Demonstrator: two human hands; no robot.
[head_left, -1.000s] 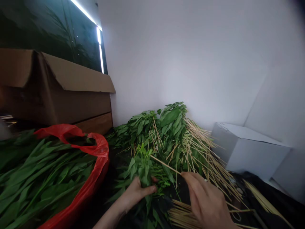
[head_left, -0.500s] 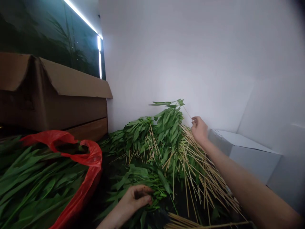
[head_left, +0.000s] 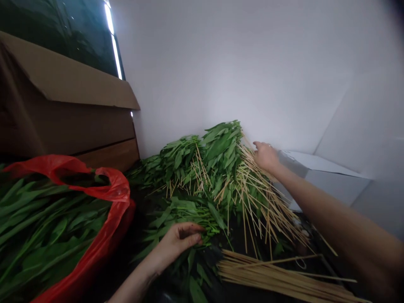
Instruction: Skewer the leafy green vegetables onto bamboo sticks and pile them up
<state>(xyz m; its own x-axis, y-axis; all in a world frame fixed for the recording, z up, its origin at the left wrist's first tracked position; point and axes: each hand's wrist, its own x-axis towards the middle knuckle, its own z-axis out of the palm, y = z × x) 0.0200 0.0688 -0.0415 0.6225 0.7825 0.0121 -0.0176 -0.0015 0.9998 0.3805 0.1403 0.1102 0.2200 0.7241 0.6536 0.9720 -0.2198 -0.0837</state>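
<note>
My left hand (head_left: 184, 237) rests at a low heap of loose green leafy stems (head_left: 189, 212), its thumb and curved fingers apart beside the cut ends. Nothing shows gripped in it. At the far pile, my right hand (head_left: 267, 155) is beside the upper ends of the thin wooden sticks (head_left: 261, 202), index finger stretched out and the other fingers partly hidden. Bunches of leaves (head_left: 222, 145) are threaded on these sticks, stacked against the wall with bare ends fanning down to the right. A bundle of bare sticks (head_left: 277, 275) lies at the front right.
A red plastic bag (head_left: 118, 191) full of long green leaves stands at the left. Behind it is an open cardboard box (head_left: 78, 90). A white box (head_left: 337, 185) sits at the right, under my forearm, against the white wall (head_left: 236, 63).
The leafy stick held in my right hand now lies on top of the pile, and the fingers have loosened. My left hand stays by the stems. The view has tilted down.
</note>
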